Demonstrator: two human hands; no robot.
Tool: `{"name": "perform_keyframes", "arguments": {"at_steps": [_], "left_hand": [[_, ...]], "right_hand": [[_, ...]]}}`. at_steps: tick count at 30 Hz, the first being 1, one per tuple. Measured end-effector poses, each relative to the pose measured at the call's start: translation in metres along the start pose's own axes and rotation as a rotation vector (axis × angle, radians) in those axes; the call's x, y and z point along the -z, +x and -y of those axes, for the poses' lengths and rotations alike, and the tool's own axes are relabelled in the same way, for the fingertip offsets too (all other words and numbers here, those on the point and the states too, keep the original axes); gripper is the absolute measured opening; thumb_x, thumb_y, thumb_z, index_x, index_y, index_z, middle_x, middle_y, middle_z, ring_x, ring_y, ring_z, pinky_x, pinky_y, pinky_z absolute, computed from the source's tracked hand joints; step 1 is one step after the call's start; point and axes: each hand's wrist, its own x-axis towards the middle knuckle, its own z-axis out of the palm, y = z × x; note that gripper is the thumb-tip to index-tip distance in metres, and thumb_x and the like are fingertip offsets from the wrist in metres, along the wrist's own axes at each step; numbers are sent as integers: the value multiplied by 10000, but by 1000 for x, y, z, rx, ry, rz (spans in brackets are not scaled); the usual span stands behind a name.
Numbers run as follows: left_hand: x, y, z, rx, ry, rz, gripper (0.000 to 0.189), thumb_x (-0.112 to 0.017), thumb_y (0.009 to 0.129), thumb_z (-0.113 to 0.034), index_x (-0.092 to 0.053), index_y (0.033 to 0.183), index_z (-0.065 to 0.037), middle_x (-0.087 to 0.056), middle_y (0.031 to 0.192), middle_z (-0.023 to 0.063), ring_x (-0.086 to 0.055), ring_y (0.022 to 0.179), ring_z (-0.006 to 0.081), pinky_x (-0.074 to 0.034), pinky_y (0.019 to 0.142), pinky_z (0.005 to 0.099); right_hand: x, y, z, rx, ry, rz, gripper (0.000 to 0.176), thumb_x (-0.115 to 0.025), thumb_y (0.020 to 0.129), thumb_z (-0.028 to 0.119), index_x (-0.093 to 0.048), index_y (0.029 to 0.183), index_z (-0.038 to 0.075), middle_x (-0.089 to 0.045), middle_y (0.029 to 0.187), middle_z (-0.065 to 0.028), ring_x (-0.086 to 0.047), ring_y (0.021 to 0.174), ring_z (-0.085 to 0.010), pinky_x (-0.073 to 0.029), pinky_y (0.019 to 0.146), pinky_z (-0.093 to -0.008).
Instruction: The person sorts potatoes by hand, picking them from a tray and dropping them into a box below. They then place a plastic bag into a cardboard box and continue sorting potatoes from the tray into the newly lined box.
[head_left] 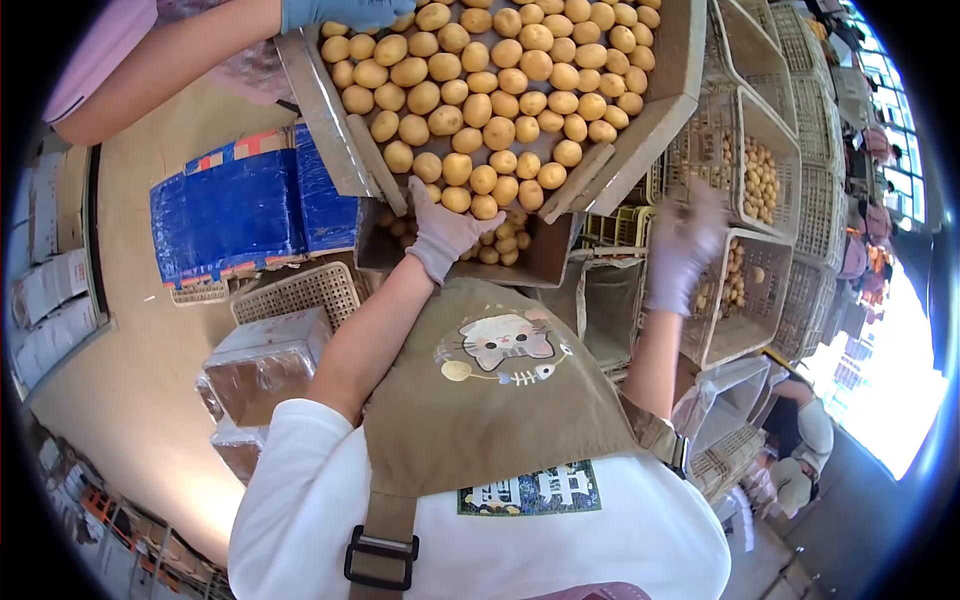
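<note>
My left hand (442,228), in a pale lilac glove, is at the narrow mouth of a sorting tray (325,120). Its fingers are spread against the lowest of the round yellow produce (477,107), which looks like small potatoes or fruit. The hand seems to hold none of it. Motion smears my right hand (690,245), gloved alike, beside the crates on the right, so its fingers cannot be read. Close to it stands a plastic crate (750,325) partly filled with the same produce. Below the tray mouth, a bin (548,258) holds more, partly hidden by my left arm.
Another person's blue-gloved hand (345,12) rests at the tray's upper left. Stacked crates (805,160) line the right side. Blue-covered boxes (230,215), a woven-pattern crate (295,295) and a wrapped carton (265,370) stand on the left. Another person (800,440) bends at lower right.
</note>
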Motion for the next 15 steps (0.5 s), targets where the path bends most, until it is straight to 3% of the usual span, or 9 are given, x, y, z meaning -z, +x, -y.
{"name": "perform_keyframes", "arguments": {"at_steps": [2, 3, 4, 5, 7, 8, 9, 13, 15], "left_hand": [[5, 0, 0, -53, 143, -17, 827, -350, 951, -686, -187, 1561, -152, -223, 1622, 112, -219, 1481, 376, -250, 1117, 688], [4, -4, -2, -64, 197, -34, 828, -354, 950, -687, -188, 1562, -155, -228, 1622, 112, -220, 1480, 374, -224, 1127, 687], [-7, -10, -7, -8, 31, -106, 831, -363, 945, -690, -197, 1560, -156, -233, 1620, 111, -220, 1480, 372, -210, 1130, 686], [-16, -15, -12, 44, -140, -173, 834, -373, 941, -693, -206, 1559, -158, -239, 1619, 110, -219, 1480, 370, -196, 1133, 685], [-20, -23, -18, 85, -141, -321, 778, -412, 928, -662, -288, 1535, -191, -277, 1614, 51, -244, 1475, 323, -180, 1131, 642], [-18, -25, -18, 98, -93, -417, 758, -424, 925, -648, -310, 1526, -201, -293, 1608, 35, -261, 1468, 308, -187, 1127, 629], [-15, -25, -17, 115, -45, -512, 738, -437, 921, -635, -333, 1516, -211, -309, 1601, 20, -277, 1461, 293, -194, 1123, 617], [5, -18, -3, 220, 74, -443, 669, -492, 911, -583, -375, 1485, -259, -391, 1530, 0, -317, 1428, 248, -181, 1112, 613], [73, 1, 18, 44, 493, -330, 652, -471, 915, -622, -419, 1454, -261, -437, 1479, 16, -347, 1398, 259, -184, 1103, 615]], "right_hand": [[-28, -1, 66, 105, 292, 245, 456, -723, 682, 81, -665, 1134, 100, -633, 1179, -120, -577, 1095, -324, -415, 980, -478], [-39, -3, 91, 230, 269, 348, 430, -713, 746, 203, -665, 1165, 118, -614, 1228, -105, -558, 1141, -311, -387, 1019, -489], [-64, -22, 98, 294, 189, 396, 429, -676, 809, 308, -661, 1199, 129, -605, 1252, -97, -545, 1175, -305, -360, 1057, -492], [-72, -27, 102, 288, 99, 711, 377, -654, 849, 287, -672, 1199, 149, -572, 1351, -109, -518, 1258, -319, -356, 1085, -532], [-84, -15, 100, 259, 109, 821, 309, -636, 870, 303, -686, 1127, 139, -638, 1261, -97, -595, 1169, -314, -436, 1024, -496], [-96, -2, 97, 71, 238, 868, 247, -627, 882, 291, -680, 1052, 121, -696, 1078, -112, -668, 987, -321, -523, 890, -442], [-106, 11, 92, 141, 248, 687, 242, -611, 896, 277, -677, 1069, 122, -705, 964, -125, -683, 857, -339, -550, 787, -423], [-176, 35, 99, 34, 144, 627, 364, -611, 899, 284, -601, 1231, 135, -616, 1251, -161, -634, 1090, -311, -509, 881, -466], [-153, 61, 120, -71, 65, 877, 424, -625, 888, 304, -587, 1270, 121, -593, 1275, -171, -613, 1135, -314, -505, 908, -460]]}}
